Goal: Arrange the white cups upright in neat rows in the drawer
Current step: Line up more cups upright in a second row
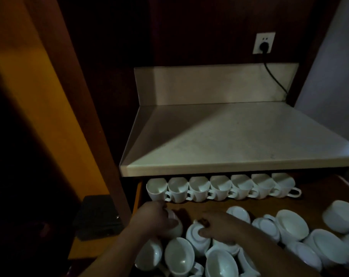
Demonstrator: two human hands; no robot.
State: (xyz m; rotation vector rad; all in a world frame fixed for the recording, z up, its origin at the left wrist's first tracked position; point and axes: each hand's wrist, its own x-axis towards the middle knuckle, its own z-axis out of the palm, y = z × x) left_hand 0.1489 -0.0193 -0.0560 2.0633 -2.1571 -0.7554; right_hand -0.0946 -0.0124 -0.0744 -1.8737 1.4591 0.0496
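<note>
A row of several white cups (219,188) stands upright along the back of the open wooden drawer (319,188), handles pointing right. Nearer me, a heap of white cups (289,232) lies tipped and upside down across the drawer. My left hand (151,216) grips one white cup (174,222) at the left of the drawer. My right hand (219,226) holds an overturned cup (196,235) by its base, fingers curled over it.
A pale countertop (239,140) overhangs the back of the drawer. A wall socket (264,43) with a black cable sits above it. A dark box (97,218) lies on a low surface to the left, beside a wooden cabinet post (85,108).
</note>
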